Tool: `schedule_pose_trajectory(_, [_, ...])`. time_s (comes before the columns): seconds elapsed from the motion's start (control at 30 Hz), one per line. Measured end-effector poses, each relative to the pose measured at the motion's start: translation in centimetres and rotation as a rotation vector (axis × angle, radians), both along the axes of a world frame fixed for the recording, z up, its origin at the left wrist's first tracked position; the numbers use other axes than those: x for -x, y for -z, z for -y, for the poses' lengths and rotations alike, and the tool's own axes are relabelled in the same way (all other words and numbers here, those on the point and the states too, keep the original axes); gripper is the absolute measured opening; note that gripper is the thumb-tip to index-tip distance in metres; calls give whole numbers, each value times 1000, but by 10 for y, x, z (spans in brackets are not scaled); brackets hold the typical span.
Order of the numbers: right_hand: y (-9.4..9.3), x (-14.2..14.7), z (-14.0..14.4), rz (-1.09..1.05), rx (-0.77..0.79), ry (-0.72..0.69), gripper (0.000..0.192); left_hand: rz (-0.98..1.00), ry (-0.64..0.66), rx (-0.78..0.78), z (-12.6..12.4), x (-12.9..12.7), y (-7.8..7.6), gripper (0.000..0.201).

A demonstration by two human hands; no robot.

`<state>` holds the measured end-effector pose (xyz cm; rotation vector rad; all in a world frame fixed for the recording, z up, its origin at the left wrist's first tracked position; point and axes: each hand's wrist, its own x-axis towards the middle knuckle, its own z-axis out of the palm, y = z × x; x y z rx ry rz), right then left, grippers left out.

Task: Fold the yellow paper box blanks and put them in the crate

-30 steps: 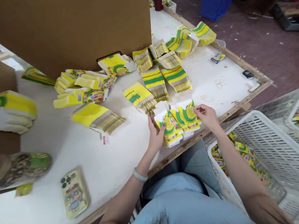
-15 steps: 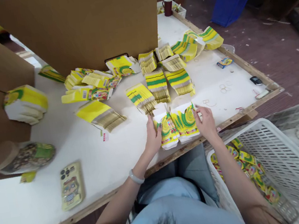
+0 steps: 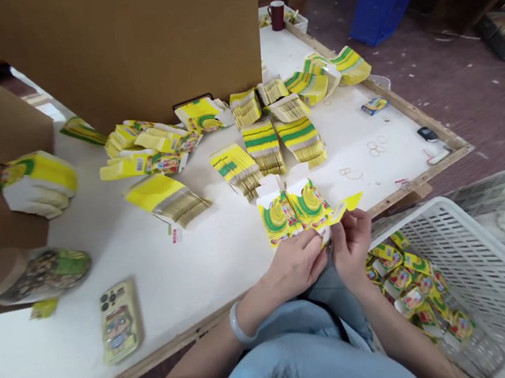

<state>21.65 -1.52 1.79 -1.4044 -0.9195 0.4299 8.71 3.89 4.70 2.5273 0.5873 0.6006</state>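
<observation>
My right hand pinches a small yellow carton just over the table's front edge, its flap pointing to the right. Against the carton's near end, the fingers of my left hand are closed; part of the carton is hidden behind both hands. Directly beyond them lie two piles of printed yellow-green cartons, a left pile and a right pile, with white flaps at the far ends. Behind these stand fanned bundles of flat cartons.
A white basket of small cartons stands at my right, below the table edge. Left on the white table are a phone and a jar. A large cardboard sheet rises at the back; rubber bands lie right.
Both hands have come together and toward me from the sides of the two piles. A single carton is now between them, its yellow flap sticking out to the right.
</observation>
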Motion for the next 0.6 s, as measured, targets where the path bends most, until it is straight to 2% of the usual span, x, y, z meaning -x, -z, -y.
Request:
schedule_pose_trajectory(0.1, [2, 1, 4, 31, 49, -18, 25, 38, -13, -35, 0, 9, 2, 28])
schedule_pose_trajectory(0.17, [2, 2, 9, 112, 76, -10, 23, 120, -51, -2, 1, 15, 4, 21])
schedule_pose_trajectory(0.23, [0, 5, 15, 201, 77, -34, 25, 193, -74, 62, 3, 19, 9, 22])
schedule_pose_trajectory(0.37, [-1, 16, 21, 169, 78, -255, 32, 180, 15, 154, 12, 21, 23, 38])
schedule_pose_trajectory(0.47, [9, 19, 25, 89, 124, -288, 31, 111, 24, 158, 18, 22, 30, 48])
schedule_pose_trajectory(0.6, [35, 12, 35, 282, 132, -362, 46, 136, 63, 155, 17, 23, 25, 44])
